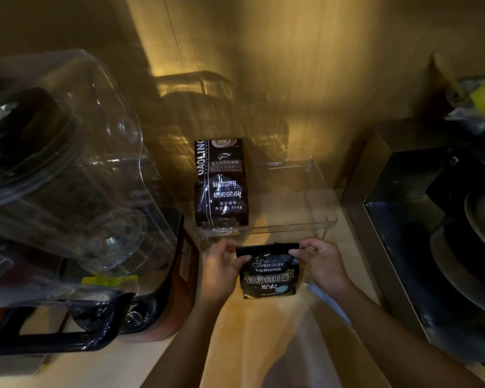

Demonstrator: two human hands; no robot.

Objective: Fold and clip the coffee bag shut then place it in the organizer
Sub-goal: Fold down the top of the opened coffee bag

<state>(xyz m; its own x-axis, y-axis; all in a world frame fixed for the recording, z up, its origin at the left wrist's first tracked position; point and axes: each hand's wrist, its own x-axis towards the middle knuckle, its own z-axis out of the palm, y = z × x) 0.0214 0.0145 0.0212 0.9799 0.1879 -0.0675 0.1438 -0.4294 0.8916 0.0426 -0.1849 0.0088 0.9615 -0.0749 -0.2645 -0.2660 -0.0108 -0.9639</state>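
Both hands, the left hand [221, 268] and right hand [321, 264], have a closed grip on the top corners of the small black bag [268, 273], upright over the worktop [263, 326] just before the clear organizer [314, 191], where a brown bag [221, 186] lies.

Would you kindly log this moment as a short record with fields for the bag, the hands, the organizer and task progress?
held item: small black coffee bag, upright above the counter
left hand: pinching the bag's top left corner
right hand: pinching the bag's top right corner
clip: none visible
organizer: clear tray just behind the hands
organizer contents: brown coffee bag standing at its left side
progress: the top is being handled; not yet clipped or placed
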